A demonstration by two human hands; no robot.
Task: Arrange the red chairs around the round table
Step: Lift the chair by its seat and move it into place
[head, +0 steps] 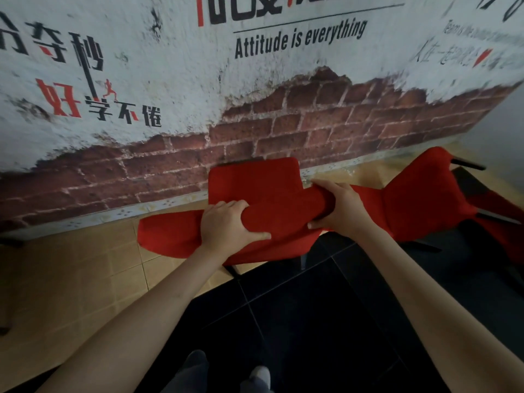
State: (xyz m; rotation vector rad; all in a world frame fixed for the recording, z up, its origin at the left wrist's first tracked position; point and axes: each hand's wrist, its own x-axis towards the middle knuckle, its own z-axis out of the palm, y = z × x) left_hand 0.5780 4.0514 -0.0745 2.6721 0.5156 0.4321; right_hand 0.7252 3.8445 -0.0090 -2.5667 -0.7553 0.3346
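Both hands are on it! The left hand (pixel 226 222) and the right hand (pixel 337 207) each wrap the padded top edge of the red chair (pixel 255 182), fingers (pixel 226 207) curled tight over the back rail, thumbs underneath, gripping it from behind. The chair stands close to the far wall (pixel 141 80), its seat facing that wall and its dark legs just visible under it. To the right, a second red chair (pixel 425 194) is tilted over, its thin black legs poking out sideways, just beside the one being held.

How far along? By my reading, early going. No round table shows anywhere in view, so neither chair can be placed yet; this one looks gripped for carrying or dragging, the other lies untouched. Both remain to be set around the table.

The floor (pixel 85 265) is tan tile on the left, giving way to dark glossy tile nearer the person, whose feet show at the bottom. The wall is a mural of peeling white plaster over red brick, printed with slogans, "Attitude is everything" among them.
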